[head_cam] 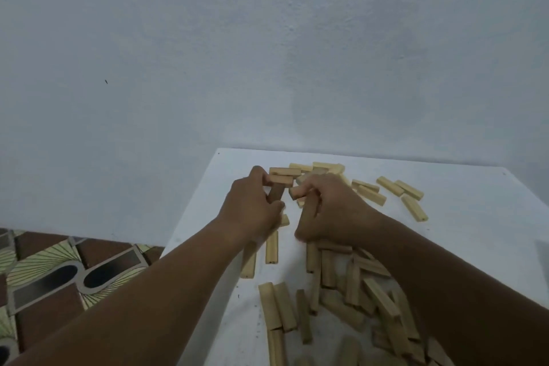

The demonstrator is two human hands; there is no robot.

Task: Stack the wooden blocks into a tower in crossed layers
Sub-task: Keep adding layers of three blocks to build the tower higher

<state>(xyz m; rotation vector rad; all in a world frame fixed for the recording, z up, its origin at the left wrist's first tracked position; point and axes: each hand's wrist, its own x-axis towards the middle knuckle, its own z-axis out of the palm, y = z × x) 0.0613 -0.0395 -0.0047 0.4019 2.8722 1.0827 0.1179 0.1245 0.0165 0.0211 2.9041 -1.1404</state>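
**Inspector:** Wooden blocks lie scattered on the white table. Head view is the only view, so I report from that. A small start of a tower stands at the far side of the table, just beyond both sets of fingertips.

**Clerk:** What do the hands have hold of?

**Inspector:** The left hand has its fingers curled round a block at the tower's left end; thumb and fingers pinch it. The right hand is likewise curled, pinching a short-looking block whose end face points toward the left hand. Neither hand is spread open.

**Clerk:** And the direction of things?

**Inspector:** The two top blocks of the tower run left to right, their long axis across the line of the forearms. Below them, between the two hands, a darker block runs toward the viewer, so the layers do appear crossed. How many layers there are, I cannot tell; the hands cover the base.

**Clerk:** Which hand is nearer the work?

**Inspector:** Both touch it or are just beside it. The left is against the stack itself; the right holds its block just to the right and slightly nearer the viewer. In my judgement that block goes in next, and it must lie parallel to its layer-mates.

**Clerk:** Supply?

**Inspector:** Ample. Loose blocks lie behind the wrists and to the right of the right hand's fingers.
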